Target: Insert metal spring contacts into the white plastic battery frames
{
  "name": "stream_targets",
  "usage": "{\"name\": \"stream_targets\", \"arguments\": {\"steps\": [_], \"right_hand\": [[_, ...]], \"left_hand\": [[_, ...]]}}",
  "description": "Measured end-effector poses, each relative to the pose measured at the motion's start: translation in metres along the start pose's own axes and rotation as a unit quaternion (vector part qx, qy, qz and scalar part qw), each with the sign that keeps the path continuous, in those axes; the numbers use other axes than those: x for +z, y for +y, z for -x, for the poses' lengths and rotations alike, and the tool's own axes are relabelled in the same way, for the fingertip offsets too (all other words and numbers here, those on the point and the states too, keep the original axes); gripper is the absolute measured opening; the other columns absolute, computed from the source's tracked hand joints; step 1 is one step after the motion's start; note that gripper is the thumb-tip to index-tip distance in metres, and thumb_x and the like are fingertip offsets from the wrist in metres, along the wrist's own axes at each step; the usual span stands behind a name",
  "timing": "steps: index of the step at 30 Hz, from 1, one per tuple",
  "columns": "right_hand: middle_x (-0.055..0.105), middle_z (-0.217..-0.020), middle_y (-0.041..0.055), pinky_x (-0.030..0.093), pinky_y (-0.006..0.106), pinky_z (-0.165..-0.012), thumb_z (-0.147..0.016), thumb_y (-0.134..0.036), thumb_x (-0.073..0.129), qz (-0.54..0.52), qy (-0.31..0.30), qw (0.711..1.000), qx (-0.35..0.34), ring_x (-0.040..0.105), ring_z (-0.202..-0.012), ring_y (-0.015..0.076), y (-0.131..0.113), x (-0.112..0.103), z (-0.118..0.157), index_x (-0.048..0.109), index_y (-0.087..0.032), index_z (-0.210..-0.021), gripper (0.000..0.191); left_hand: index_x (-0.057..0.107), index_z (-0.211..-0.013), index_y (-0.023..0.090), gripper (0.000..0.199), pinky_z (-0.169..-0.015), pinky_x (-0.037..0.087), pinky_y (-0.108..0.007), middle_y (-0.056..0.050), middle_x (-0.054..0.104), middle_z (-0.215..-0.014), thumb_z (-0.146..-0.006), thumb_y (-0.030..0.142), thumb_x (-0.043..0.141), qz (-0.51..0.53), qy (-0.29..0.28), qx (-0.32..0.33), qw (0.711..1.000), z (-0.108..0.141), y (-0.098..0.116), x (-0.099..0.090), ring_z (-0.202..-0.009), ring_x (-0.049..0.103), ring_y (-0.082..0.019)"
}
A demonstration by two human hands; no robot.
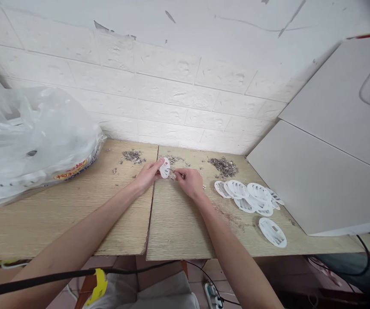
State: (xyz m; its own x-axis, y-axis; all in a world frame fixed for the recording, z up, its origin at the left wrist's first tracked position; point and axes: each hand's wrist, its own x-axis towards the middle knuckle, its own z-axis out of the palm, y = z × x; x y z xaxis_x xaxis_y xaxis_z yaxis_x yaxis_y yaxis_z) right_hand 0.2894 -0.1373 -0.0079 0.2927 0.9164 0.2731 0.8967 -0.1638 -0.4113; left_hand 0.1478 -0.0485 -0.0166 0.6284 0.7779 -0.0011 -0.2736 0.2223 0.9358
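Observation:
Over the seam of the table, my left hand (149, 176) grips a white plastic disc (165, 168) by its left edge, tilted up. Small slots and a reddish mark show on the disc. Close by on the right, my right hand (190, 182) is closed in a pinch, its fingertips near the disc's right side. A thin dark piece shows at those fingertips, too small to name. Small metal parts (174, 159) lie scattered on the wood just behind and under the hands.
Metal parts form a pile (133, 156) at left and a larger pile (224, 166) at right. Several white discs (244, 205) overlap at right; a single disc (272, 232) lies nearer. A plastic bag (37, 141) stands left, white panels (333, 171) right. A black cable (75, 273) crosses in front.

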Motion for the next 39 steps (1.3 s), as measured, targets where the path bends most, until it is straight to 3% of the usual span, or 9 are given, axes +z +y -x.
{"name": "stream_targets", "arguments": {"steps": [18,28,39], "right_hand": [[0.072,-0.085,-0.0004,0.035,0.022,-0.063,-0.089,-0.03,0.046,-0.004,-0.018,1.0,0.003,0.061,-0.073,0.0141,0.0,-0.003,0.0,0.072,-0.031,-0.102,0.029],[0.07,-0.078,0.0009,0.023,0.025,-0.056,-0.089,-0.025,0.044,0.067,0.002,0.997,-0.04,0.056,-0.067,0.0136,-0.004,-0.007,0.005,0.071,-0.024,-0.078,0.029],[0.068,-0.084,0.0008,0.019,0.027,-0.055,-0.089,-0.021,0.041,0.118,-0.015,0.992,-0.044,0.052,-0.067,0.0131,-0.011,-0.011,0.007,0.07,-0.024,-0.081,0.03]], "left_hand": [[0.068,-0.089,0.01,0.043,-0.078,0.05,-0.036,-0.012,0.069,-0.087,-0.075,0.05,0.066,0.003,0.006,-0.004,1.0,0.002,0.001,0.001,-0.082,0.064,-0.021],[0.068,-0.083,0.012,0.041,-0.084,0.049,-0.037,-0.009,0.068,-0.083,-0.074,0.052,0.067,-0.035,-0.034,0.02,0.999,0.004,0.0,0.001,-0.08,0.061,-0.019],[0.066,-0.075,0.013,0.045,-0.078,0.046,-0.032,-0.004,0.062,-0.073,-0.07,0.058,0.066,-0.098,-0.023,0.045,0.994,0.004,-0.002,0.004,-0.073,0.056,-0.016]]}}
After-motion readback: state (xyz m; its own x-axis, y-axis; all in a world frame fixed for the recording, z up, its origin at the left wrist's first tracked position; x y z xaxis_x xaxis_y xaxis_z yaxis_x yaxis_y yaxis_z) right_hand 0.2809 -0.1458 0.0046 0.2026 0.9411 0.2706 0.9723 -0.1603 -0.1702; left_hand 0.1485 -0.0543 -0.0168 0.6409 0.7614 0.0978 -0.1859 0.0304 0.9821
